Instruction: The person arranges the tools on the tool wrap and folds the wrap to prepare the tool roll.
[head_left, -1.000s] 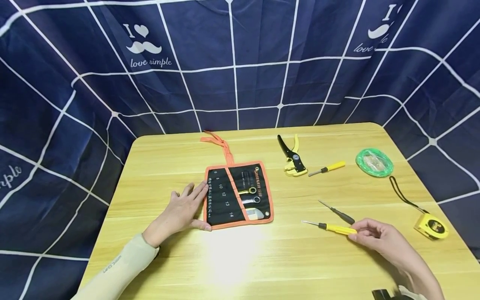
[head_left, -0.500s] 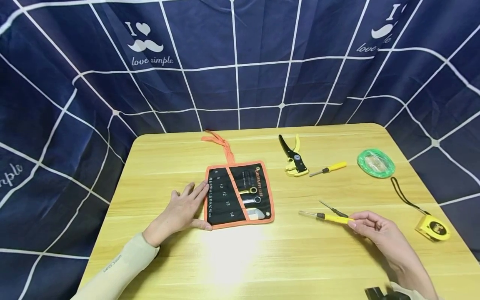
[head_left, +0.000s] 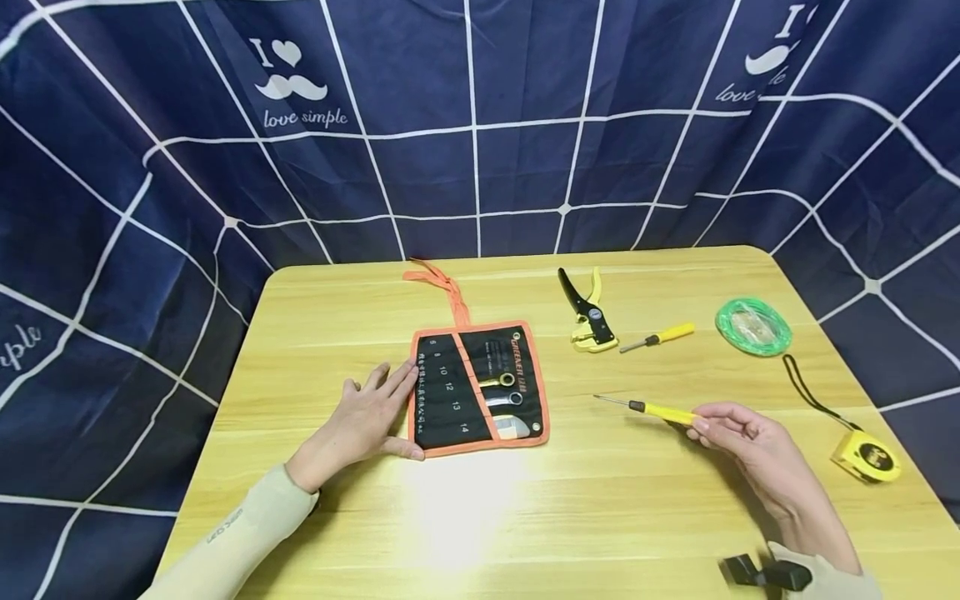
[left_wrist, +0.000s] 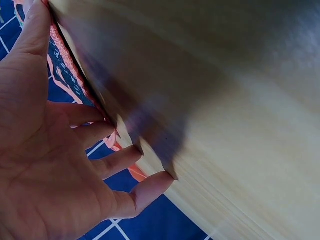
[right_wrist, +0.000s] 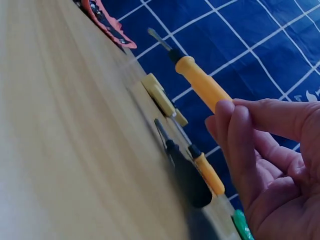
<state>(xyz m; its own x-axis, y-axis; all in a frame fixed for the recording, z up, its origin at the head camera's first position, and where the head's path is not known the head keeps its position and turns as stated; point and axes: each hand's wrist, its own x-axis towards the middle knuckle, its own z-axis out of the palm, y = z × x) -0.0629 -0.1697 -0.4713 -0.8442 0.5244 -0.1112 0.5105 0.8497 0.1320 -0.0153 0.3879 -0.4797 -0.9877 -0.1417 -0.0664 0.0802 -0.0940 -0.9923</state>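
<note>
The person's right hand (head_left: pixel 757 446) pinches the back end of a yellow-handled screwdriver (head_left: pixel 660 410) between thumb and fingertips, holding it lifted off the table (head_left: pixel 585 517) with its thin metal shaft pointing left toward the tool roll (head_left: pixel 480 387); in the right wrist view the handle sticks out past the fingers (right_wrist: pixel 235 130), clear of the wood. Under it, on the tabletop, lies a black-handled screwdriver (right_wrist: pixel 182 167), which that view shows just beside a second small yellow screwdriver (head_left: pixel 658 337). The left hand (head_left: pixel 360 425) lies flat on the table with fingers spread and relaxed, fingertips resting on the orange-trimmed left edge of the opened black tool roll, thumb at its near corner. A few wrenches (head_left: pixel 504 400) sit in the roll's right-hand pockets. Further back stand black and yellow pliers (head_left: pixel 588 315), just left of the small yellow screwdriver. A green coil (head_left: pixel 752 325) lies near the right edge, and a yellow tape measure (head_left: pixel 866 457) with a black wrist loop sits near the right hand, apart from it. A dark blue checked cloth (head_left: pixel 480 125) hangs round the table
</note>
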